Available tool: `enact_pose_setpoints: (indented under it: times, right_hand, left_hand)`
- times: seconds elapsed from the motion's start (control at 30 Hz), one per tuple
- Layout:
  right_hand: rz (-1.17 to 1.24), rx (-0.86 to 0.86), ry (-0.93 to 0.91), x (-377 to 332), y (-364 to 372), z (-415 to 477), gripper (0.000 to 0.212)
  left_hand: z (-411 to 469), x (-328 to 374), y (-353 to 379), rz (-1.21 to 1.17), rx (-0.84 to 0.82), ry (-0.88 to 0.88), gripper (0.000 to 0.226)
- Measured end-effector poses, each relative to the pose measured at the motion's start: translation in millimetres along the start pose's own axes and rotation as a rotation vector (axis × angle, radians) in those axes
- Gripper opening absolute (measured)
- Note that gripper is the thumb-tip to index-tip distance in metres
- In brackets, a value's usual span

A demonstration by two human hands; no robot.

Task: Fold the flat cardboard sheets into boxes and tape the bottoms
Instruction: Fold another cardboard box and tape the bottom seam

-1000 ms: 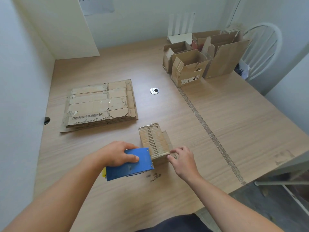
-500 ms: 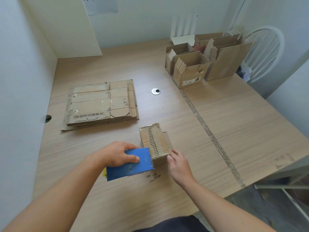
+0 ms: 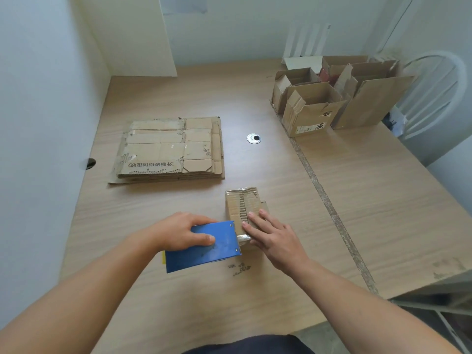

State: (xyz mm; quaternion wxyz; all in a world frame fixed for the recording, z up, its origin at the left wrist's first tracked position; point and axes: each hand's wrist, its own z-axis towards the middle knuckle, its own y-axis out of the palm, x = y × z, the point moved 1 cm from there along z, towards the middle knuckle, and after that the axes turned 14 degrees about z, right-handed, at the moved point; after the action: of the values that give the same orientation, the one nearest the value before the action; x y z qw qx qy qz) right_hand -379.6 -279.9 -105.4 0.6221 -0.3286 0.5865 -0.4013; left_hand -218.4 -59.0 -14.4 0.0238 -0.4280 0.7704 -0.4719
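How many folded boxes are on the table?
5. One small box lies under the right hand. Four stand far right: front box, back-left box, big box, rear box. More may hide behind.

The left hand grips a blue tape dispenser just left of a small brown cardboard box; the right hand lies flat on that box.

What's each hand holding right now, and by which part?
The left hand grips the blue tape dispenser across its upper body. The right hand holds nothing; its straight fingers press on the cardboard box.
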Motion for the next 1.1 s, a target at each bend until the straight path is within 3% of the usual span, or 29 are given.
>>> enact_pose_setpoints:
  times: [0.17,0.43,0.73,0.9,1.1]
  right_hand:
    - [0.019,0.012,-0.016,2,7,1,0.040]
    - [0.056,0.032,0.033,-6,14,5,0.045]
    - [0.064,-0.031,0.090,-7,8,7,0.044]
    - [0.040,-0.142,0.158,-10,1,8,0.044]
    - [-0.001,-0.118,0.155,-16,-1,9,0.042]
  left_hand:
    - [-8,-15,-1,-0.042,-0.010,0.016,0.047]
    - [-3,-28,3,-0.022,-0.030,-0.044,0.033]
    - [5,-36,31,-0.315,-0.023,-0.097,0.017]
    - [9,-35,27,-0.200,0.010,-0.077,0.031]
    - [2,-39,11,-0.032,0.022,-0.065,0.038]
